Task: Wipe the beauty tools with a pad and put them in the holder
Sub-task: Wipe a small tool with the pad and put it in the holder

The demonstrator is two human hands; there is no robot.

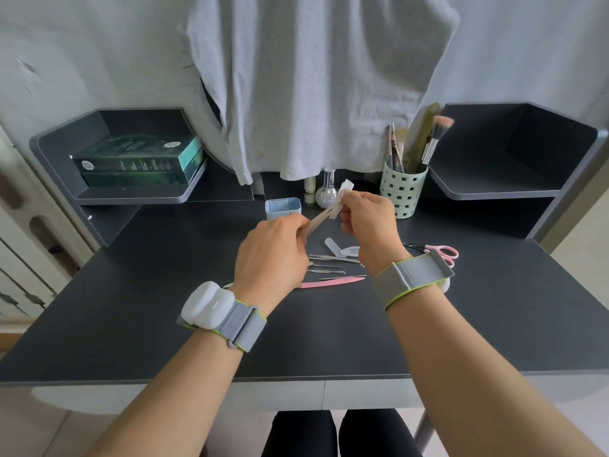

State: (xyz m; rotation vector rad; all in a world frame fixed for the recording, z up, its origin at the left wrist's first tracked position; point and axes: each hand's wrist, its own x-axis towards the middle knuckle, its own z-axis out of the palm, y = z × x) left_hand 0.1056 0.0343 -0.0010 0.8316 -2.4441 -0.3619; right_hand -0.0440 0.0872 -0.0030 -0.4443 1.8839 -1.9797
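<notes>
The left hand grips the near end of a flat, pale nail file, fingers curled round it, so the file slants up and away to the right, above the desk. The right hand pinches a white pad folded round the far end of the file; the pad sticks out above the fingertips. Both hands are raised over the middle of the desk, close together, with the file bridging them.

Below and between the wrists lie the other tools: several thin metal tools in a loose row, and a pink-handled blade nearest the person. Pink scissors lie to the right, partly behind the right wrist strap. A clear cap and a small wrapper sit just beyond the metal tools.

The pale green perforated holder stands at the back right, beyond the right hand, with brushes and other tools upright in it. A small blue box stands behind the left hand, and two small bottles beside it.
</notes>
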